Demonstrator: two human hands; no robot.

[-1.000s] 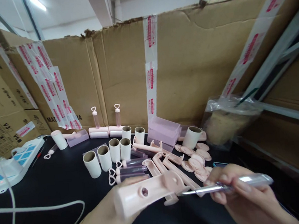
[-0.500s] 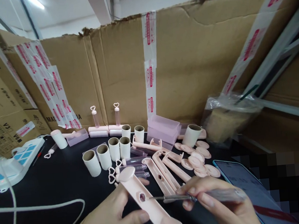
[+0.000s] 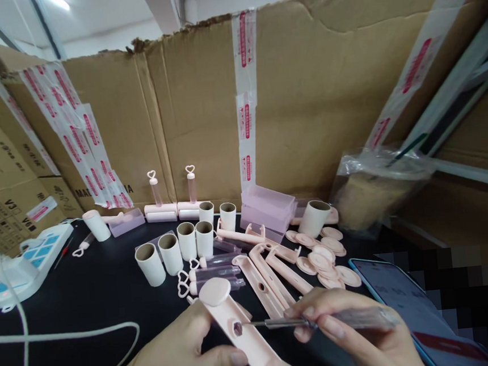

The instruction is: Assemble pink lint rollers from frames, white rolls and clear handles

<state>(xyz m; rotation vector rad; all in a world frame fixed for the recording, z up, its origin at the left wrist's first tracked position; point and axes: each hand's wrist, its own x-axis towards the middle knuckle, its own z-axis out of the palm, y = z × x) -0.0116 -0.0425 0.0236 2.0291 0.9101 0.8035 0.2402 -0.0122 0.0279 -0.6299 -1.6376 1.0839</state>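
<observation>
A long pink plastic lint roller frame (image 3: pixel 258 341) lies tilted in my left hand (image 3: pixel 190 347), whose thumb presses its near edge; the other fingers are mostly hidden behind it. It has a round end disc and a rough-edged hole near its middle. My right hand (image 3: pixel 354 327) grips a pen-like tool (image 3: pixel 282 322) with a thin metal tip and a clear handle. That tip points left, right at the edge of the hole; whether it touches I cannot tell. Beyond my hands lie more pink frames (image 3: pixel 264 286) and clear tubes with heart-shaped ends (image 3: pixel 217 272).
Several white cardboard-core rolls (image 3: pixel 150 265) stand on the black table. Pink discs (image 3: pixel 321 259) are heaped at right, by a phone (image 3: pixel 408 299). Purple covers (image 3: pixel 267 209) sit at the back against a cardboard wall (image 3: pixel 325 85). A power strip (image 3: pixel 33 267) and white cable (image 3: pixel 81 333) occupy the left.
The frame in my left hand has shifted slightly right and down. The tool tip stays beside the hole, now a little closer to it.
</observation>
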